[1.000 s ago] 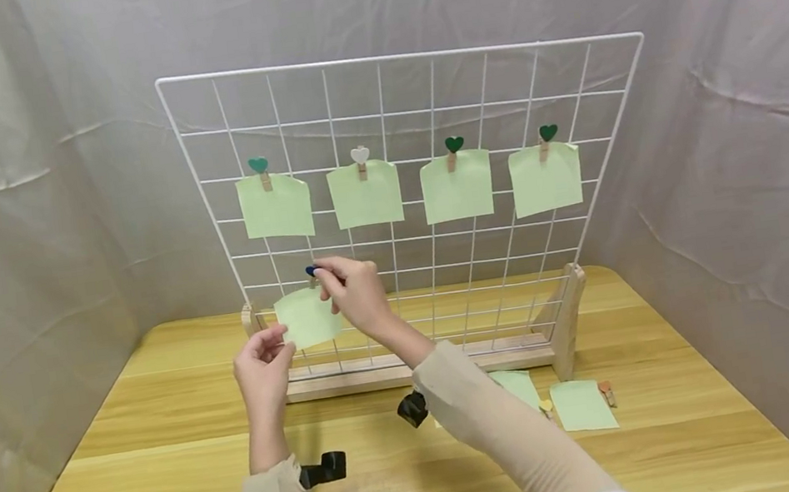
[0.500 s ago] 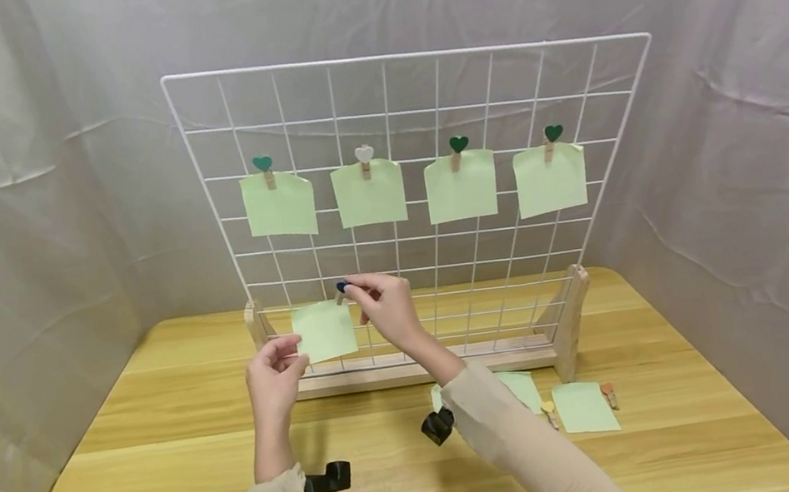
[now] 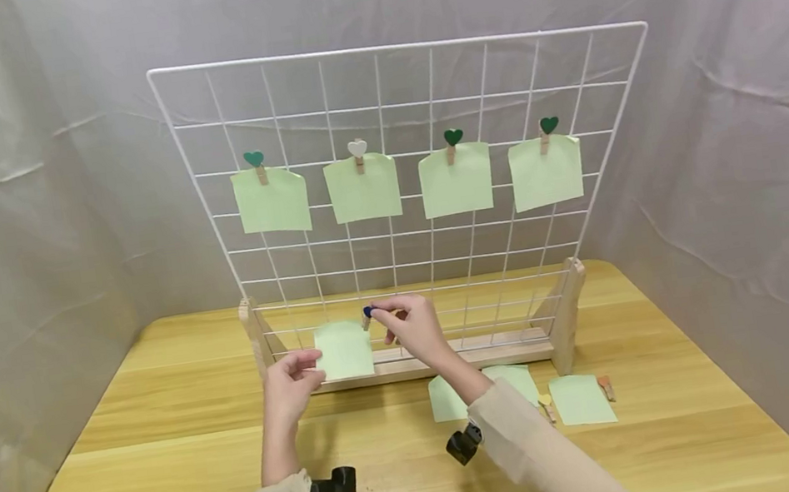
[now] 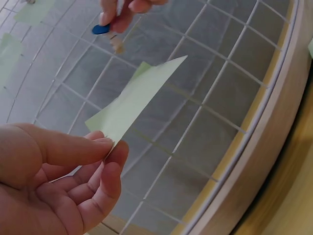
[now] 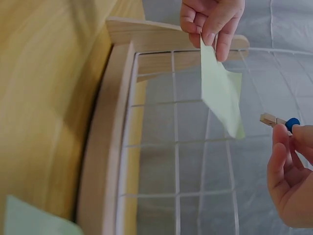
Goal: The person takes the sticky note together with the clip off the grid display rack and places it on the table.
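In the head view my left hand [image 3: 288,391] pinches the left edge of a pale green paper note [image 3: 344,351] between thumb and fingers, low in front of the white wire grid. The note's top edge curls back in the left wrist view, where the sheet [image 4: 137,100] hangs apart from the grid. To its right, my right hand [image 3: 417,328] pinches a small wooden clothespin with a blue heart [image 3: 369,313]. From the right wrist view, the clothespin [image 5: 270,119] points toward the note with a gap between them.
Several green notes [image 3: 272,202] hang in a row on the wire grid [image 3: 397,266], each under a heart clothespin [image 3: 454,139]. The grid stands in a wooden base [image 3: 564,323]. Loose notes [image 3: 583,400], a yellow-heart clothespin [image 3: 548,407] and an orange-heart one [image 3: 606,388] lie on the table at right.
Both hands have moved down and to the right, carrying the note and the blue-heart clothespin lower in front of the grid. The hanging notes keep their places on it.
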